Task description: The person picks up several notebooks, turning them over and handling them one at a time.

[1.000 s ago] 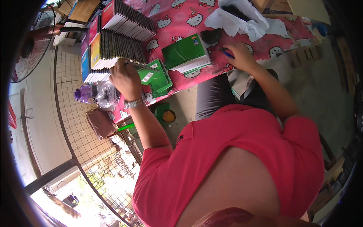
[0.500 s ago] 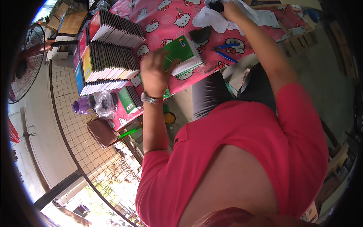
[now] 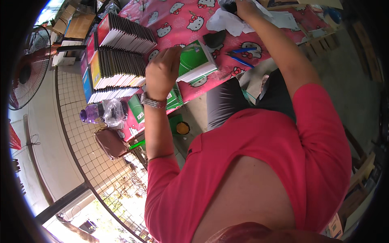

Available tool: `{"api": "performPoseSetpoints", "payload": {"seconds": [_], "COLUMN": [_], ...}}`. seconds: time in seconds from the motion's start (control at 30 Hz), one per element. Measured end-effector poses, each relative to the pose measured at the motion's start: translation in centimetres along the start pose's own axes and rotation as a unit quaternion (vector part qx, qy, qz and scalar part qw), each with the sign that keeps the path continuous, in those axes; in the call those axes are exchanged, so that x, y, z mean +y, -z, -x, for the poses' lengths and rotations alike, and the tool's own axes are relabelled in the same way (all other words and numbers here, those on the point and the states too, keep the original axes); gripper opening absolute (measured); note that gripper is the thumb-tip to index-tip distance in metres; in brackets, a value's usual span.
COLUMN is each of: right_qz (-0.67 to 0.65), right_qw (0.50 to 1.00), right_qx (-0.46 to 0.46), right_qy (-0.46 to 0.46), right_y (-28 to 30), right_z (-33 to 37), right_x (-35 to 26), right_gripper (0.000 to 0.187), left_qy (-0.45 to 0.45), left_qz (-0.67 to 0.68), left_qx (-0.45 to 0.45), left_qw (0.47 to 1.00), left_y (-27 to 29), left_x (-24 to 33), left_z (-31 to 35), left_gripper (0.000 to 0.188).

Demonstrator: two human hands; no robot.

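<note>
My left hand (image 3: 161, 73), with a watch on its wrist, is raised beside the left edge of a short pile of green notebooks (image 3: 195, 58). Its fingers are bent and drawn together; whatever may be in them is hidden. Reaching to the far edge, my right hand (image 3: 246, 10) is beside a black item (image 3: 229, 5) on crumpled white wrapping (image 3: 227, 22). The picture's upper edge cuts off its fingertips. Between the notebook pile and the wrapping lies a dark, curved piece (image 3: 214, 38). Blue-handled cutters (image 3: 242, 56) rest right of the pile.
Tall stacks of spiral notebooks (image 3: 119, 67) fill the table's left side. More green spiral notebooks (image 3: 174, 98) lie near my left wrist. A purple bottle (image 3: 92, 113), a clear plastic bag (image 3: 113, 112) and a brown pouch (image 3: 110, 143) are at the left edge. A fan (image 3: 30, 69) stands beyond.
My left hand has shifted slightly left and its spread fingers have drawn together. It uncovers more of the green notebooks by my wrist. My right hand stays at the white wrapping.
</note>
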State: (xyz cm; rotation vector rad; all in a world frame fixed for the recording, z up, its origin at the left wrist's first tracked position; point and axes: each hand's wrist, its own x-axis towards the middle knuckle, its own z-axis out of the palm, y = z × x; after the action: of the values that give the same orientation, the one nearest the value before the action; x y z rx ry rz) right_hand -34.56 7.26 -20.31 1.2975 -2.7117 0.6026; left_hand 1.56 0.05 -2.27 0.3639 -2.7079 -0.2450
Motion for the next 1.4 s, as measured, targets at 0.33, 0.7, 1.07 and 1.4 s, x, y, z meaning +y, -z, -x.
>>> {"api": "performPoseSetpoints", "payload": {"seconds": [0.33, 0.7, 1.07, 1.4], "right_qz": [0.018, -0.116, -0.472, -0.464], "right_qw": [1.0, 0.957, 0.83, 0.84], "right_qx": [-0.005, 0.219, -0.032, -0.076], "right_qy": [0.015, 0.152, 0.297, 0.271], "right_y": [-0.8, 6.2, 13.5, 14.9], "right_z": [-2.6, -1.4, 11.5, 12.5], "right_x": [8.9, 4.5, -9.8, -10.7], "right_gripper": [0.023, 0.012, 0.021, 0.022], "left_qy": [-0.091, -0.028, -0.008, 0.002], "left_qz": [-0.087, -0.039, -0.073, -0.079], "left_qx": [0.18, 0.148, 0.165, 0.176], "left_qw": [0.976, 0.988, 0.983, 0.981], "left_y": [-5.9, -5.1, -5.5, -5.6], "left_x": [-0.5, 2.9, 3.6, 3.8], "left_z": [-3.7, -1.2, -0.6, -0.7], "left_gripper": [0.035, 0.022, 0.021, 0.022]}}
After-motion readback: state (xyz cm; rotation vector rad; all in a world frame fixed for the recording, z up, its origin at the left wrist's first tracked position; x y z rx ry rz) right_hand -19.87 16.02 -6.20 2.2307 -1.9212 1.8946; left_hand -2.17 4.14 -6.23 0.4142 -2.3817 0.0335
